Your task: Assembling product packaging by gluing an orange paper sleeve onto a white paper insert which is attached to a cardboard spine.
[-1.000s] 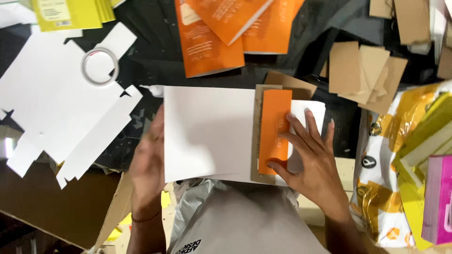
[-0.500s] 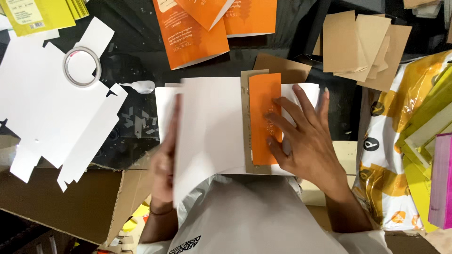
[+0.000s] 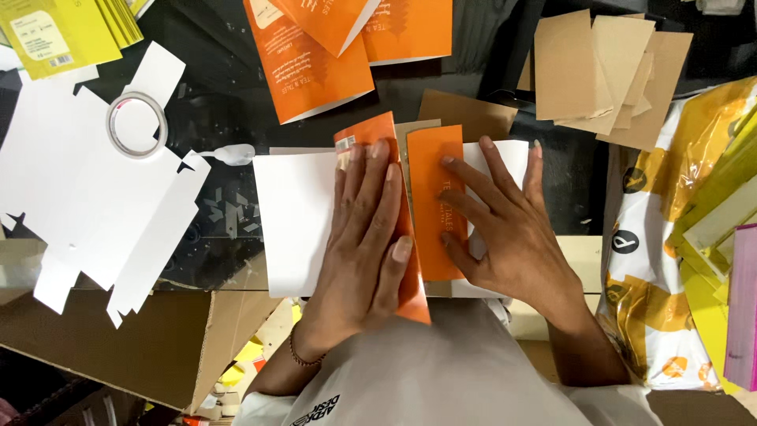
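Two hands press orange flaps onto white card

- Orange folded card: smooth printed paperboard, slight sheen.
- White sheet: matt paper.
- Brown boards: dull, rough cardboard.
- Tape roll: clear, glossy plastic.
- Yellow bags: shiny plastic film.

— What is the person wearing?
— A light grey top with short sleeves and dark print low on the front.
— Anything on the hands?
— The left wrist has a thin beaded bracelet; the right hand is bare.
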